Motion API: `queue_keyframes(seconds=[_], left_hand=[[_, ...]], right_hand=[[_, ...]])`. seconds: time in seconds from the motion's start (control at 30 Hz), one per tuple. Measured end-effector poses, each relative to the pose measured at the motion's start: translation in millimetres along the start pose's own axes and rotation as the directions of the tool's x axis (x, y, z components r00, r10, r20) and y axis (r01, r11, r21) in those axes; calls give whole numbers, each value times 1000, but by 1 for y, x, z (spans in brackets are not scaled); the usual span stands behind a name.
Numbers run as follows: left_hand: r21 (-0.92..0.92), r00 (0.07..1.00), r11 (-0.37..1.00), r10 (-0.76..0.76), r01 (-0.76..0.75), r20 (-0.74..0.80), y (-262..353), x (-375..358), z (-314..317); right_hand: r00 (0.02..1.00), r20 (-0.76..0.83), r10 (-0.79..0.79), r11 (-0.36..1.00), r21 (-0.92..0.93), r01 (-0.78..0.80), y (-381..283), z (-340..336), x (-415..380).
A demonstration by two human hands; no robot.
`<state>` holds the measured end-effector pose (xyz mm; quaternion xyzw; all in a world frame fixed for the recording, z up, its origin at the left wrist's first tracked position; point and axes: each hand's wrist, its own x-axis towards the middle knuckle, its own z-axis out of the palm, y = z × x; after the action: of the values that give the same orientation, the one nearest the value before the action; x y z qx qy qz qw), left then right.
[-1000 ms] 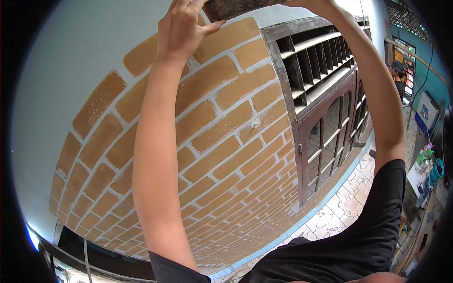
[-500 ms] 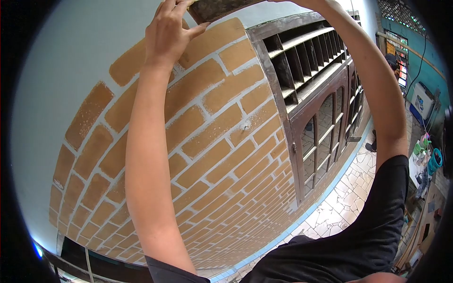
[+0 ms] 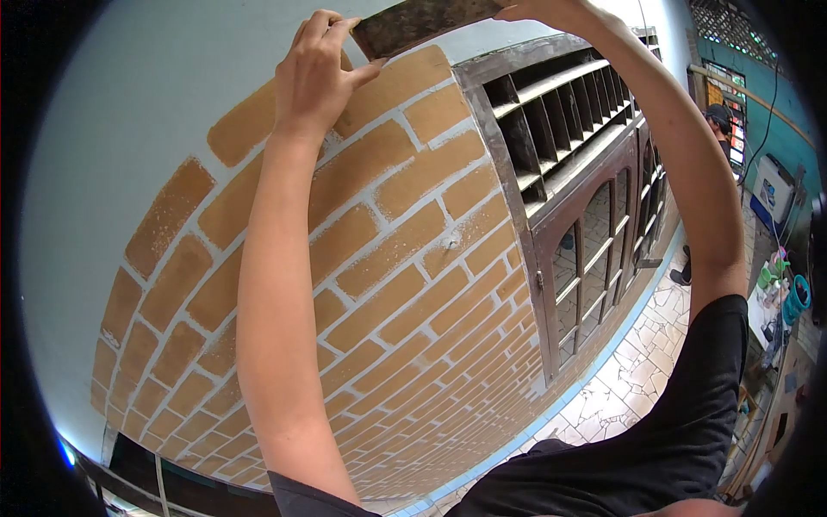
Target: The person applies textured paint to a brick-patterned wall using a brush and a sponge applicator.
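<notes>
A dark, stained rectangular board (image 3: 422,24) is held up against the wall at the top of the head view, just above the uppermost painted brick shapes. My left hand (image 3: 317,73) grips its left end, with the thumb at the lower corner and fingers at the upper one. At the other end, my right hand (image 3: 538,10) is closed on the board, partly cut off by the top of the view. Both arms are raised. The painted wall (image 3: 388,258) carries rows of ochre brick shapes parted by pale lines.
Right of the brick pattern is a dark wooden window frame (image 3: 504,155) with slatted vents and paned shutters (image 3: 594,233). Pale stone paving (image 3: 624,353) runs below. Farther off are another person (image 3: 718,125), a white-and-blue box (image 3: 773,191) and a turquoise basket (image 3: 797,297).
The view has tilted up a little, so the wall, my hands and the board sit lower in it and more of the board shows. Both hands keep their hold.
</notes>
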<state>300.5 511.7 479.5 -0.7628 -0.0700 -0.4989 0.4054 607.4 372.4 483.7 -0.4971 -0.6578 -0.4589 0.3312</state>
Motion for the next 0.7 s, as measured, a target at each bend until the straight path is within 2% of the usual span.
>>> queue_keyframes(seconds=[0.13,0.2,0.33,0.4,0.53,0.6,0.7], left_hand=[[55,1000,998,13,-12,-12,-1,0,-2],[59,1000,998,26,-26,0,-3,-1,-1],[66,1000,998,22,-22,9,-6,-2,0],[63,999,997,45,-44,-17,-7,-2,1],[48,1000,999,6,-7,29,-1,-3,-3],[41,1000,999,11,-12,12,-2,-3,-1],[57,999,997,47,-46,-9,-4,-5,1]], right_hand=[[999,-38,-6,1000,6,6,2,7,0],[987,-149,-61,993,90,75,10,17,-1],[985,-154,-74,995,52,83,8,16,0],[996,-92,-19,999,40,22,3,12,0],[997,-78,-5,996,87,12,2,14,-2],[994,-69,84,991,111,-76,-3,11,-3],[996,-86,25,996,82,-18,0,13,-4]])
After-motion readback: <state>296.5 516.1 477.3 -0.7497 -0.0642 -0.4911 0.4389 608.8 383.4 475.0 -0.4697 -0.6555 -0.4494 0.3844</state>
